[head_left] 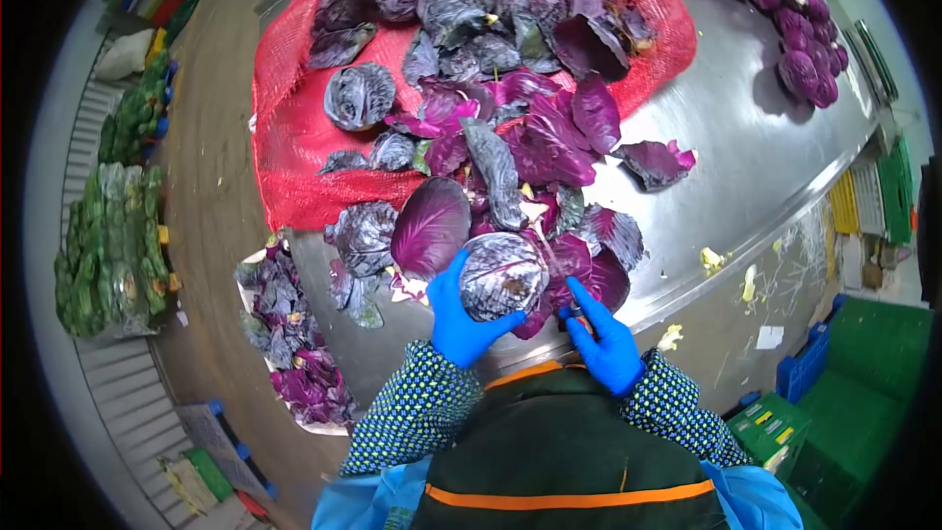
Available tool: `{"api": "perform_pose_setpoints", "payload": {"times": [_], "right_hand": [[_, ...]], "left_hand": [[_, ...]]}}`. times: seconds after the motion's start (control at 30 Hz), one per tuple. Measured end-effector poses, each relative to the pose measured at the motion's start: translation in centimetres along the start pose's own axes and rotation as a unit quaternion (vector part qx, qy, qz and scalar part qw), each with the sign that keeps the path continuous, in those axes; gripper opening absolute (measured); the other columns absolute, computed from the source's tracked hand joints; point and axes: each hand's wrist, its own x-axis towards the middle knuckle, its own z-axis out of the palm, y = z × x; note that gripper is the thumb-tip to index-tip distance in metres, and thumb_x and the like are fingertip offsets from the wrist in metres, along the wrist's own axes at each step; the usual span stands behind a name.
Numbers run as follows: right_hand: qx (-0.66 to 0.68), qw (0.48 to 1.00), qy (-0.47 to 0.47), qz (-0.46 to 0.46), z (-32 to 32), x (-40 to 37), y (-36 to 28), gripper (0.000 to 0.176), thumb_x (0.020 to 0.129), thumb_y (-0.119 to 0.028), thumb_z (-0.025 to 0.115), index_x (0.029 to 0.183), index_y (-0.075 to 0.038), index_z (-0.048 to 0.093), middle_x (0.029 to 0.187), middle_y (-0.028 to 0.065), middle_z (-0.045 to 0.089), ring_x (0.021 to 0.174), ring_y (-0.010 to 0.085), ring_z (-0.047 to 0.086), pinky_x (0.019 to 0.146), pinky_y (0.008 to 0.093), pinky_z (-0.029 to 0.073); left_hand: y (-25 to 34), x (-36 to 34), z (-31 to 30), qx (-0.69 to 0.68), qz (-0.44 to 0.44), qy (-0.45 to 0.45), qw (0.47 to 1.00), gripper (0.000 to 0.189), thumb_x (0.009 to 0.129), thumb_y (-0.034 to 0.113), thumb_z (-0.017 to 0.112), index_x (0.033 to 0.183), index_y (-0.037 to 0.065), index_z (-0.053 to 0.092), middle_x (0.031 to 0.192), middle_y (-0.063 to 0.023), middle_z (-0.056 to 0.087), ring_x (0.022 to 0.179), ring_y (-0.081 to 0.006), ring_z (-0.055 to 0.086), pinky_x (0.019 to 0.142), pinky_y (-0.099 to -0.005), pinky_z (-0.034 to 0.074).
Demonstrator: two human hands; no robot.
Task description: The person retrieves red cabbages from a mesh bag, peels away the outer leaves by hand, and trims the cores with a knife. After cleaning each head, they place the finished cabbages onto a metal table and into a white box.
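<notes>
Purple cabbage (502,275), red mesh sack (294,137)

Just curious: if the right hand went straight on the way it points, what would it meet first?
Likely the loose purple leaves just ahead of the right hand, beside the cabbage head; depth is unclear.

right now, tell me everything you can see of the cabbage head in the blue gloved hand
The red cabbage head is round, dark purple with a dusty grey bloom and pale veins. It sits at the near edge of the steel table on loose purple leaves. The gloved left hand cups its lower left; the right hand is closed just beside it.
</notes>
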Motion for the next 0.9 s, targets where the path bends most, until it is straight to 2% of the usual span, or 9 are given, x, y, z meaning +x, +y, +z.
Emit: {"api": "perform_pose_setpoints", "payload": {"times": [0.17, 0.23, 0.33, 0.43, 0.53, 0.7, 0.83, 0.87, 0.9], "right_hand": [[-0.096, 0.986, -0.038, 0.132, 1.6, 0.1, 0.8, 0.051, 0.087, -0.021, 0.057, 0.132, -0.008, 0.039, 0.093, 0.0163, 0.061, 0.073, 0.03, 0.062, 0.066, 0.0366, 0.05], [-0.113, 0.99, -0.016, 0.088, 2.7, 0.5, 1.6, 0.04, 0.086, -0.021, 0.056, 0.121, -0.005, 0.044, 0.087, 0.0175, 0.061, 0.075, 0.0317, 0.062, 0.064, 0.0395, 0.049], [-0.221, 0.96, -0.081, 0.152, 4.4, 1.3, 3.7, 0.022, 0.086, -0.02, 0.052, 0.098, -0.003, 0.043, 0.08, 0.0235, 0.059, 0.07, 0.0377, 0.061, 0.06, 0.0461, 0.048], [-0.243, 0.958, -0.093, 0.122, 3.3, 3.2, 5.3, 0.025, 0.085, -0.019, 0.05, 0.099, 0.001, 0.042, 0.074, 0.023, 0.059, 0.066, 0.038, 0.06, 0.058, 0.0467, 0.048], [-0.238, 0.962, -0.077, 0.106, 3.5, 4.3, 5.8, 0.025, 0.083, -0.019, 0.052, 0.096, 0.0, 0.042, 0.064, 0.0197, 0.059, 0.059, 0.0379, 0.059, 0.055, 0.046, 0.046], [-0.293, 0.941, -0.103, 0.133, 2.7, 6.1, 8.9, 0.038, 0.084, -0.022, 0.052, 0.107, 0.006, 0.041, 0.071, 0.0246, 0.059, 0.066, 0.0381, 0.061, 0.056, 0.0463, 0.047], [-0.208, 0.965, -0.068, 0.141, 2.0, 5.5, 4.5, 0.031, 0.089, -0.029, 0.048, 0.105, -0.003, 0.051, 0.086, 0.0221, 0.063, 0.074, 0.0314, 0.064, 0.062, 0.0399, 0.049], [-0.041, 0.987, -0.013, 0.157, 2.0, 4.3, 1.7, 0.031, 0.085, -0.029, 0.055, 0.108, -0.008, 0.052, 0.074, 0.0161, 0.062, 0.065, 0.03, 0.062, 0.062, 0.0414, 0.049], [0.083, 0.975, -0.015, 0.207, 2.5, 3.6, 0.7, 0.042, 0.079, -0.03, 0.066, 0.112, -0.008, 0.051, 0.083, 0.0135, 0.059, 0.075, 0.0286, 0.059, 0.072, 0.0409, 0.047]], "left_hand": [[-0.2, -0.7, 1.2, 0.073, 0.048, 0.082, 0.993, 0.091, 0.059, 0.021, 0.083, 0.128, -0.001, 0.028, 0.123, -0.0192, 0.036, 0.114, -0.0279, 0.042, 0.099, -0.0385, 0.036], [0.1, -0.2, 1.4, -0.137, -0.07, 0.068, 0.986, 0.093, 0.058, 0.023, 0.084, 0.127, -0.003, 0.028, 0.121, -0.0194, 0.036, 0.116, -0.0302, 0.039, 0.1, -0.0395, 0.033], [-0.1, 0.3, 1.8, -0.05, -0.038, 0.077, 0.995, 0.09, 0.06, 0.021, 0.083, 0.127, -0.003, 0.027, 0.12, -0.0188, 0.037, 0.112, -0.0272, 0.043, 0.097, -0.0372, 0.036], [0.9, 1.0, 2.0, -0.009, -0.016, 0.095, 0.995, 0.086, 0.061, 0.022, 0.082, 0.124, -0.003, 0.029, 0.118, -0.0179, 0.039, 0.109, -0.0257, 0.045, 0.095, -0.0367, 0.038], [0.5, 2.5, 1.7, -0.06, -0.093, 0.082, 0.991, 0.083, 0.062, 0.031, 0.082, 0.119, -0.003, 0.033, 0.117, -0.0185, 0.037, 0.109, -0.026, 0.043, 0.095, -0.0355, 0.038], [0.3, 2.0, 1.7, -0.009, -0.075, 0.089, 0.993, 0.087, 0.06, 0.035, 0.082, 0.121, -0.004, 0.033, 0.117, -0.0193, 0.037, 0.109, -0.0298, 0.042, 0.095, -0.0394, 0.037], [-2.9, 0.1, 0.8, -0.265, -0.092, 0.094, 0.955, 0.057, 0.074, 0.025, 0.074, 0.114, 0.001, 0.042, 0.108, -0.0177, 0.05, 0.096, -0.0248, 0.053, 0.085, -0.0331, 0.044], [-3.2, -0.9, -0.6, -0.276, -0.165, 0.086, 0.943, 0.044, 0.078, 0.022, 0.069, 0.11, 0.002, 0.046, 0.102, -0.0163, 0.053, 0.094, -0.0232, 0.054, 0.083, -0.0319, 0.045], [-3.7, -2.2, -1.6, -0.284, -0.241, 0.076, 0.925, 0.032, 0.083, 0.019, 0.064, 0.106, 0.003, 0.049, 0.096, -0.0148, 0.056, 0.091, -0.0216, 0.056, 0.081, -0.0307, 0.046]]}}
